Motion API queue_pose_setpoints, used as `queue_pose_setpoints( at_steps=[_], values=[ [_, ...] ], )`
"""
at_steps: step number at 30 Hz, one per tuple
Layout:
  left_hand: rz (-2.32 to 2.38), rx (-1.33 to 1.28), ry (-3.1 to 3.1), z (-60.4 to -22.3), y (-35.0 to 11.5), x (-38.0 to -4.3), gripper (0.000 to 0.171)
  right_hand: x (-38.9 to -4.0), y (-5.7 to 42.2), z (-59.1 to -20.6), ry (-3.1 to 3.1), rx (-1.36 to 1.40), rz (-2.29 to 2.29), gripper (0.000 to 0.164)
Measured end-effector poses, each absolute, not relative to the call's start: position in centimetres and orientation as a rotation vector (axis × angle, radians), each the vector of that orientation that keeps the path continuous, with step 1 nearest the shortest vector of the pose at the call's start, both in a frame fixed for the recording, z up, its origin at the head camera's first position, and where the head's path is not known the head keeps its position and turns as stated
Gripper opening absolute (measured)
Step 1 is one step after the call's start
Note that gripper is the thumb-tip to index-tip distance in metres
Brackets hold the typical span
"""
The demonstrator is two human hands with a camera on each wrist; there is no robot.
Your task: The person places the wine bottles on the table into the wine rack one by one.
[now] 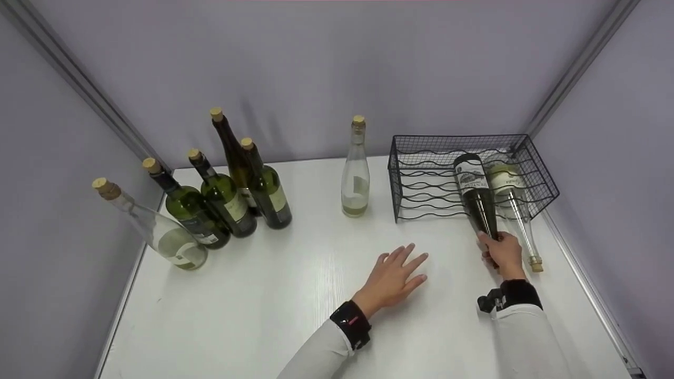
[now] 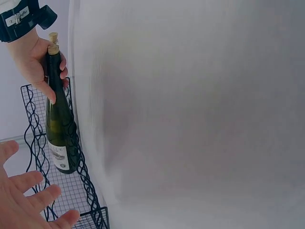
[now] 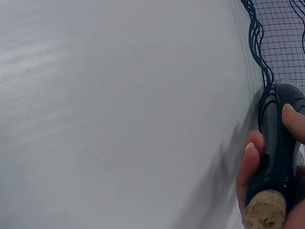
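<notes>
My right hand [image 1: 505, 254] grips the neck of a dark wine bottle [image 1: 480, 202], which lies in the black wire rack [image 1: 429, 215] with its neck toward me. In the right wrist view its cork [image 3: 265, 210] faces the camera, with fingers and thumb around the neck. Beside it on the right, a clear bottle [image 1: 518, 216] lies in the same rack, its corked neck sticking out at the front. My left hand [image 1: 390, 279] is over the white table, fingers spread, holding nothing; in the left wrist view its fingertips overlap the rack's wires.
A clear corked bottle [image 1: 355, 181] stands upright left of the rack. Farther left, several corked bottles are grouped, among them a clear one [image 1: 174, 239] and a green one [image 1: 271, 197]. Grey panels [image 1: 316, 73] border the white table [image 1: 253, 305] at the back and sides.
</notes>
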State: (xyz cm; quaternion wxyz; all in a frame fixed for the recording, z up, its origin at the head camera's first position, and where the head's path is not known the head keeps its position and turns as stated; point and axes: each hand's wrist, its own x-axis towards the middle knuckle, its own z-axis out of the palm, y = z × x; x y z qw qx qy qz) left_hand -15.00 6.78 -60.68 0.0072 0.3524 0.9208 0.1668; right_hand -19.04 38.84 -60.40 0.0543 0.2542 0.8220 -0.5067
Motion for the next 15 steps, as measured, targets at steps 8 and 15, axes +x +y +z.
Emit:
queue_pose_setpoints(
  at_steps=[8, 15],
  values=[
    [0.543, 1.118, 2.849, -60.58, 7.18, -14.95, 0.06, -18.94, 39.34, -59.85, 2.311, 0.74, -1.614, 0.058],
    [0.544, 1.123, 2.846, -60.68, 7.33, -14.87, 0.06, -19.08, 39.88, -59.83, 2.196, 0.723, -1.679, 0.059]
  ],
)
